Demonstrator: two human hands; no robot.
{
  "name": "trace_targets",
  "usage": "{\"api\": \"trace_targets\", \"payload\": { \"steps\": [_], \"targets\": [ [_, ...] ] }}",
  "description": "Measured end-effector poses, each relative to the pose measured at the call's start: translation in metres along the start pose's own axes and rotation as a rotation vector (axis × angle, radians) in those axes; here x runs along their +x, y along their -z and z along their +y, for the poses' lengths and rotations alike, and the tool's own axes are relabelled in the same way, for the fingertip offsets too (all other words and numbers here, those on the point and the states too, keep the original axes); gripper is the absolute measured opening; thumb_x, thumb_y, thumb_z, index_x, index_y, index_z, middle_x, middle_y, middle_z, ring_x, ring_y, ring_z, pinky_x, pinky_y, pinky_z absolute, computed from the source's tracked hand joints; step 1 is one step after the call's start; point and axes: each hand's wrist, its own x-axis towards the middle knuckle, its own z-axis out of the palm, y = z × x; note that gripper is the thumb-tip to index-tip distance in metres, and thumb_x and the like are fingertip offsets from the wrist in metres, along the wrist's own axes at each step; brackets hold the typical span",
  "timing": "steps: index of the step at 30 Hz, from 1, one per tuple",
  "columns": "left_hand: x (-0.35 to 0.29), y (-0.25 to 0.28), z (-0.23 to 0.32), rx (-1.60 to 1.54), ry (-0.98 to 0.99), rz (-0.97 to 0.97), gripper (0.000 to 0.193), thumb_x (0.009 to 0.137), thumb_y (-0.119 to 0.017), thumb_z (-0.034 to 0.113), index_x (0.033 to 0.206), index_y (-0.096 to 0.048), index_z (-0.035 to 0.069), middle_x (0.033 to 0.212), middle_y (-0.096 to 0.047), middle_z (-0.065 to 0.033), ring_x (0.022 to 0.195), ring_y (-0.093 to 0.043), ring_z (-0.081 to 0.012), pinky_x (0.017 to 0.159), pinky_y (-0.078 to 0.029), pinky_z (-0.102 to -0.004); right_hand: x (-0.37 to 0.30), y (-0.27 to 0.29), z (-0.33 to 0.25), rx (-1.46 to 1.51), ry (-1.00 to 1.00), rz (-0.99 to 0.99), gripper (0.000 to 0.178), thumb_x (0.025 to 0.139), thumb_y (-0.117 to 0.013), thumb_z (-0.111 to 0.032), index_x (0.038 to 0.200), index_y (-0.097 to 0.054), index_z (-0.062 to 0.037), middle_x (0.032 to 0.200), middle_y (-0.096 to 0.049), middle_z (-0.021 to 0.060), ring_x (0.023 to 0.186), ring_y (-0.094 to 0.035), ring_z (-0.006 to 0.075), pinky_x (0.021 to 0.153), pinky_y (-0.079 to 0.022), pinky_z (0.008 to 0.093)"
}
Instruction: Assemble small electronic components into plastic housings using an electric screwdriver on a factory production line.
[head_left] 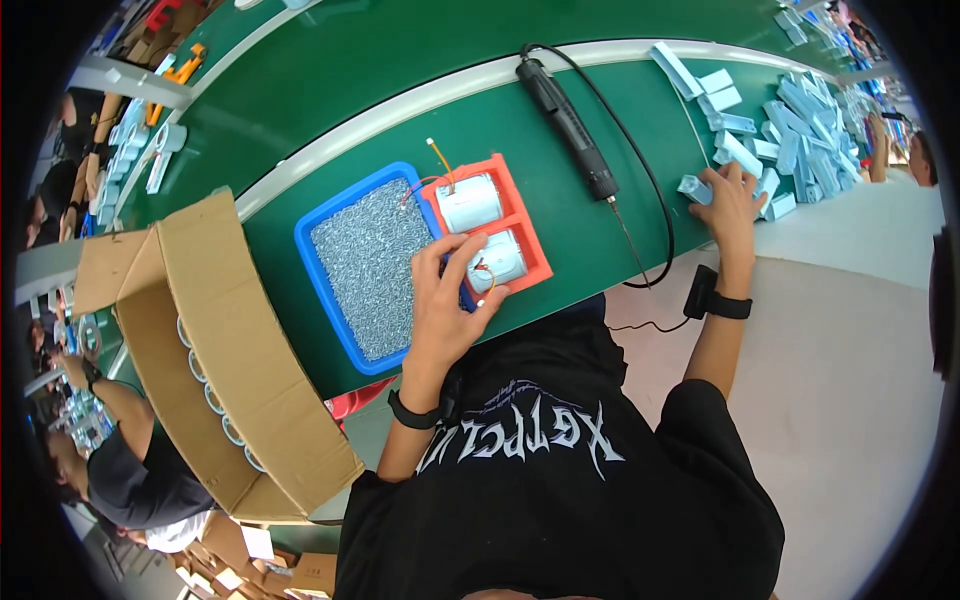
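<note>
The right hand (733,208) is pinching a pale blue piece (692,189), and the left hand (441,305) is touching a white can (503,258) in the red tray (529,225), though I cannot tell if it is gripping. Just beyond, a second can (470,205) is sitting with no blue piece showing on it, and many loose blue pieces (788,152) are lying past the right hand. Below both hands, a black shirt (560,510) is showing pale letters.

A person wears a black short-sleeved T-shirt (560,530), pale spiky lettering (540,432) and finer purple script (515,394) across its front. The bare left hand (441,303) has a black left wristband (414,413); the bare right hand (729,208) has a matching right wristband (730,307), a small black box (701,291) and thin cable (655,327) beside it.
</note>
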Motion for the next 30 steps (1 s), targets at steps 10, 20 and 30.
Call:
{"api": "trace_targets", "payload": {
  "steps": [10,20,30],
  "targets": [
    [0.002,0.02,0.012,-0.005,0.075,0.046,0.056,0.068,-0.076,0.011,0.12,-0.056,0.008,0.113,-0.048,-0.0122,0.107,-0.045,-0.0312,0.09,-0.039,-0.04,0.013,0.074,-0.048,0.475,0.322,0.051,0.043,0.061,-0.077,-0.012,0.101,-0.062,-0.0048,0.099,-0.051,0.0103,0.094,-0.052,0.0281,0.08,-0.045,0.0355],
    [0.046,0.031,0.007,0.203,0.168,0.081,0.038,0.081,-0.066,0.019,0.115,-0.058,0.003,0.107,-0.051,-0.0158,0.1,-0.047,-0.0318,0.086,-0.041,-0.039,0.061,0.038,-0.183,0.557,0.755,-0.484,0.047,0.078,-0.07,-0.033,0.107,-0.058,0.0015,0.098,-0.054,0.014,0.088,-0.054,0.0256,0.077,-0.044,0.0334],
    [0.074,0.021,0.007,0.005,0.09,0.117,0.024,0.086,-0.06,0.015,0.106,-0.061,0.001,0.099,-0.06,-0.0121,0.098,-0.053,-0.0297,0.085,-0.043,-0.0365,0.039,0.087,-0.149,1.102,0.437,-0.736,0.038,0.083,-0.066,-0.027,0.108,-0.055,-0.0008,0.091,-0.058,0.0097,0.083,-0.057,0.018,0.072,-0.046,0.0301]
  ]
}}
